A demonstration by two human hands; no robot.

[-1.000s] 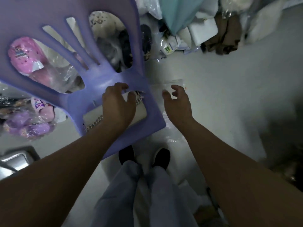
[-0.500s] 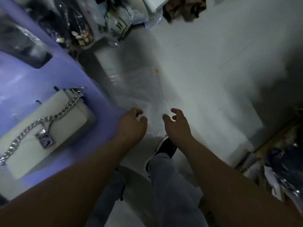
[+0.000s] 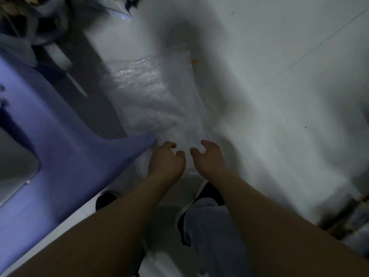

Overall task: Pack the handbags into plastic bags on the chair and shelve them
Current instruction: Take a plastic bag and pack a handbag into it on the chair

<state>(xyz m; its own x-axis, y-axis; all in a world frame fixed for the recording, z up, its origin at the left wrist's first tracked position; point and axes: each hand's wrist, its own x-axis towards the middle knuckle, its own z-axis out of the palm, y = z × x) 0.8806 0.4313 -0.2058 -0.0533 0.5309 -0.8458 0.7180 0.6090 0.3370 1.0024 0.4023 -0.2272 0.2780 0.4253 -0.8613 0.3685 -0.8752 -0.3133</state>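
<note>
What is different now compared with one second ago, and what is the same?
The left hand left the handbag on the purple chair and moved right to the plastic bags on the floor, beside the right hand. Neither visibly grips anything. The bags stayed flat.

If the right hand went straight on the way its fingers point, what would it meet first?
Probably the clear plastic bag on the floor, just ahead of the right hand; its height above it is unclear.

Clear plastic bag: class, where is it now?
Head view, centre: the clear plastic bag lies flat on the pale floor, right of the purple plastic chair, its near end under the left hand and right hand.
</note>
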